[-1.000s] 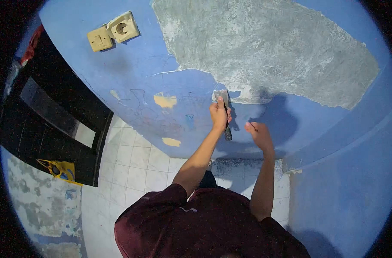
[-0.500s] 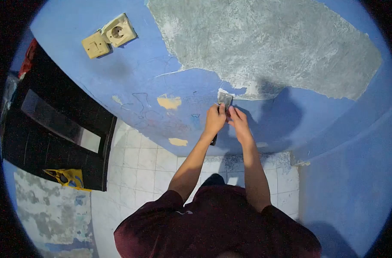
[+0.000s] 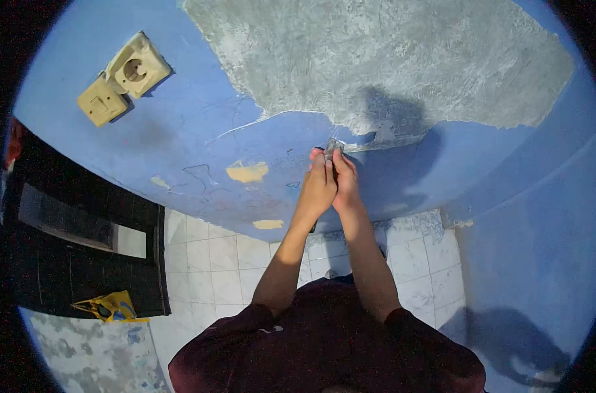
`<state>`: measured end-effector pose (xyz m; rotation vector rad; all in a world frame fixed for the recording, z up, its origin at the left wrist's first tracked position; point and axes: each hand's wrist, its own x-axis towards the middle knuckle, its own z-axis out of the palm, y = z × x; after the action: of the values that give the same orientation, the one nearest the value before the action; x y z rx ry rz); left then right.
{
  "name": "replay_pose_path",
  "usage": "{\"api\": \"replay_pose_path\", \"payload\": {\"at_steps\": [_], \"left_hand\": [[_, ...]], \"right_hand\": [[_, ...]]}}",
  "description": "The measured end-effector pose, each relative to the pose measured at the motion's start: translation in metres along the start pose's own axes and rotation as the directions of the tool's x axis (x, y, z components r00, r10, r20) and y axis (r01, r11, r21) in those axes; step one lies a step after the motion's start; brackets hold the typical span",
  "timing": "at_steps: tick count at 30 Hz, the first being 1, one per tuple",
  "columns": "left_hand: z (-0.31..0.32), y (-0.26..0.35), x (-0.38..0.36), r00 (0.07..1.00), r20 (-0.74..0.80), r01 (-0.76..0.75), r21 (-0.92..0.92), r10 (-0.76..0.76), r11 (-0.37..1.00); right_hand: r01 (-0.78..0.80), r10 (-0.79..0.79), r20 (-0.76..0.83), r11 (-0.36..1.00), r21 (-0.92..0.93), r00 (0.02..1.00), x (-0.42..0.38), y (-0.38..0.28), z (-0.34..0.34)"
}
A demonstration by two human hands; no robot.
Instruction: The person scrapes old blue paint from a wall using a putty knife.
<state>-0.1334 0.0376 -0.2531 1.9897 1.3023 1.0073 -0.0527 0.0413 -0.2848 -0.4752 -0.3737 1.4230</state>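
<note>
A scraper point(image 3: 334, 145) with a flat grey blade points up at the blue painted wall point(image 3: 402, 177). My left hand point(image 3: 317, 188) is closed around its handle. Beside it, my right hand point(image 3: 345, 182) presses in from the right with its fingers closed on the same scraper. Most of the handle is hidden by my hands, and its dark end shows below them. The blade sits at the lower edge of a bare grey plaster patch point(image 3: 376, 59), by some loose paint edges. Whether the blade touches the wall is hard to tell.
A socket point(image 3: 137, 69) and a light switch point(image 3: 102, 102) are mounted at upper left. Below stands a dark door point(image 3: 82, 262) with a yellow bag point(image 3: 114, 306) near its lower edge. White floor tiles point(image 3: 213, 262) lie under me, and another blue wall point(image 3: 527, 262) rises at right.
My right hand has moved left and closed against my left hand on the scraper. The camera view has shifted, so the wall and door appear further left.
</note>
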Motion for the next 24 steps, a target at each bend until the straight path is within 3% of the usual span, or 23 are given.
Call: {"api": "replay_pose_path", "payload": {"at_steps": [3, 9, 12, 16, 18, 22, 24], "left_hand": [[0.003, 0.004, 0.002, 0.993, 0.007, 0.12, 0.066, -0.121, 0.991], [0.013, -0.011, 0.008, 0.997, -0.019, 0.079, 0.064, -0.078, 0.995], [0.024, -0.015, 0.01, 0.997, -0.061, 0.052, 0.04, -0.05, 0.998], [0.037, -0.017, 0.006, 0.993, -0.111, 0.027, 0.019, -0.025, 0.999], [0.035, -0.02, 0.013, 0.99, -0.139, -0.012, 0.02, 0.014, 1.0], [0.026, -0.02, 0.002, 0.98, -0.195, -0.019, 0.007, 0.02, 1.0], [-0.002, 0.006, 0.009, 0.994, 0.009, 0.111, 0.033, -0.112, 0.993]], "right_hand": [[0.045, -0.046, -0.046, 0.999, -0.016, 0.998, 0.0, 0.003, 0.005], [0.01, -0.019, -0.132, 0.997, -0.073, 0.991, -0.003, 0.001, 0.004], [0.008, -0.015, -0.141, 0.999, -0.046, 0.99, -0.001, 0.002, 0.01], [0.046, -0.032, -0.102, 0.989, 0.139, 0.994, 0.008, 0.018, -0.01], [-0.059, 0.055, -0.198, 0.998, -0.014, 0.979, -0.002, -0.012, 0.01], [-0.055, 0.046, -0.134, 0.996, -0.064, 0.99, -0.002, -0.004, 0.003], [0.026, -0.018, -0.081, 0.996, 0.09, 0.997, 0.01, 0.015, -0.002]]}}
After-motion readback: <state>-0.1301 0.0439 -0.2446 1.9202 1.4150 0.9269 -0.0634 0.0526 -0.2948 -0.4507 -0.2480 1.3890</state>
